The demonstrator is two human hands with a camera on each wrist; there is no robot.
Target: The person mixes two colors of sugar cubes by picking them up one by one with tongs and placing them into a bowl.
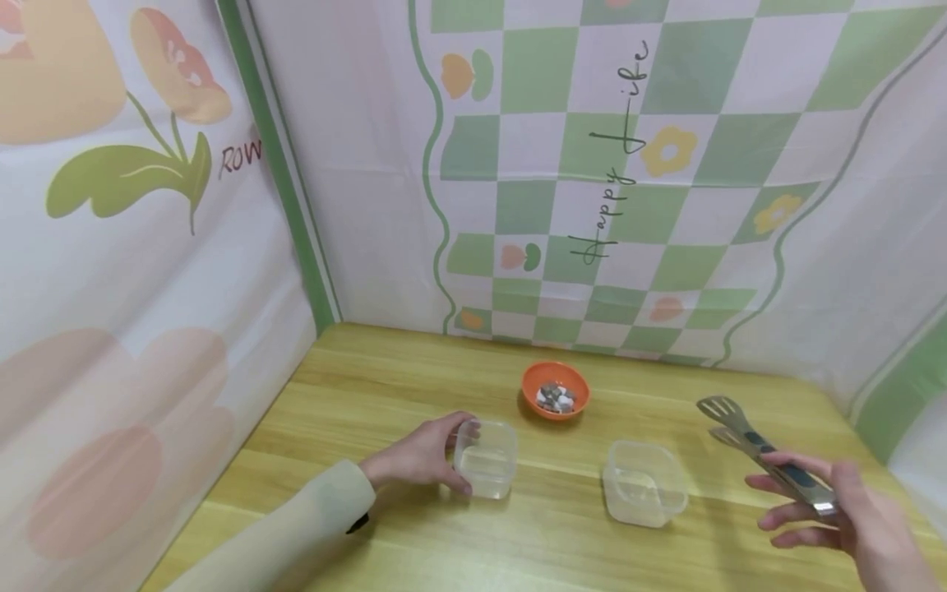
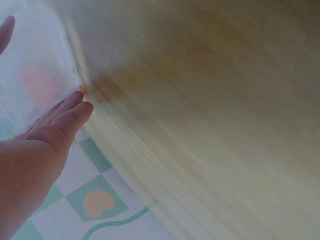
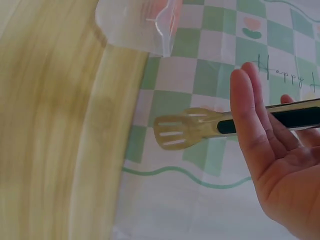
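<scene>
My left hand (image 1: 425, 454) is at the left side of a clear plastic container (image 1: 497, 460), with its thumb at the near side and its fingers at the far side. In the left wrist view the same container (image 2: 35, 65) lies between the thumb and the extended fingers. My right hand (image 1: 851, 510) holds a pair of metal tongs (image 1: 740, 432) above the table, their slotted heads apart and pointing away. Dark grips (image 3: 295, 118) line the tongs' arms in the right wrist view. Nothing shows between the heads.
A second clear plastic container (image 1: 644, 485) stands between the hands. Behind both containers sits an orange bowl (image 1: 536, 380) holding grey and white stone-like pieces (image 1: 555, 398). The wooden table (image 1: 414, 386) meets a checked cloth backdrop (image 1: 533, 205) at the back and another patterned cloth on the left.
</scene>
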